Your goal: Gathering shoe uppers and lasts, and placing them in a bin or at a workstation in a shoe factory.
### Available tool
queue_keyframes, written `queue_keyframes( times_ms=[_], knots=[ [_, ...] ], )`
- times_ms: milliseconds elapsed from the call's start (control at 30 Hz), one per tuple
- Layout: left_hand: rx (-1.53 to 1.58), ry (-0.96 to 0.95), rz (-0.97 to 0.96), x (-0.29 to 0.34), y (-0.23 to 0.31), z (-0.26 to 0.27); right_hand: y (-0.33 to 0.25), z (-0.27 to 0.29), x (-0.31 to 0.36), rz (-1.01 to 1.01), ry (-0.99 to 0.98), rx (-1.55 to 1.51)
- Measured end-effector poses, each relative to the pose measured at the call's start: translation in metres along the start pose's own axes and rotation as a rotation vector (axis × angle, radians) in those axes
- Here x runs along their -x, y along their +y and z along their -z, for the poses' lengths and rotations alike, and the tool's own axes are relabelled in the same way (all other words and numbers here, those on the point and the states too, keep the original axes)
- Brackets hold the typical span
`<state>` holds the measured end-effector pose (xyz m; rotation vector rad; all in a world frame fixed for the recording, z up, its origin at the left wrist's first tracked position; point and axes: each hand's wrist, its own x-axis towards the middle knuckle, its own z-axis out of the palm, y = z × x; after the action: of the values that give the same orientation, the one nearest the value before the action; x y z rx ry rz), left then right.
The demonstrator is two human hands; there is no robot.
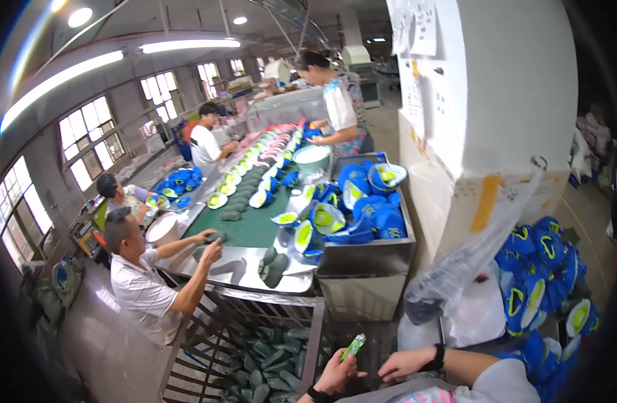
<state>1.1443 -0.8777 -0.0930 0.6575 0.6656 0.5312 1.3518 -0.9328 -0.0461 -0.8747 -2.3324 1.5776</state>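
Note:
My left hand [337,373] is closed around a small, slim green packet with white on it [353,346], which stands up out of the fingers; its exact kind is too small to make out. To the right of it, my right hand [404,363] reaches in with loosely stretched fingers and nothing visible in them. A gap separates this hand from the packet. Dark bands circle both wrists. Just left of my left hand stands a slatted metal cage cart [307,300] with many dark green shoe soles [268,363] inside.
A green conveyor belt [251,232] carries rows of soles and shoe uppers; a worker [144,282] handles a sole at its near end. Blue uppers fill a metal bin [365,267], and more blue uppers [540,269] are piled right. A white pillar [516,87] stands beside clear plastic sheeting [469,252].

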Motion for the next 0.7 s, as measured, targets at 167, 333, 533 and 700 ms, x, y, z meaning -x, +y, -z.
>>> queue_keyframes(
  times_ms=[167,333,533,700],
  knots=[
    [-0.177,0.134,-0.162,0.042,0.019,0.037,0.022,0.037,0.114,-0.479,0.634,-0.462],
    [-0.085,0.221,-0.195,0.071,0.019,0.043,0.021,0.088,0.233,-0.971,0.497,0.611],
    [-0.008,0.251,-0.288,0.08,0.031,0.035,0.076,0.157,0.213,-0.736,1.043,0.305],
    [-0.056,0.293,-0.301,0.084,0.032,0.02,0.09,0.202,0.185,-0.096,1.527,0.034]
  ],
)
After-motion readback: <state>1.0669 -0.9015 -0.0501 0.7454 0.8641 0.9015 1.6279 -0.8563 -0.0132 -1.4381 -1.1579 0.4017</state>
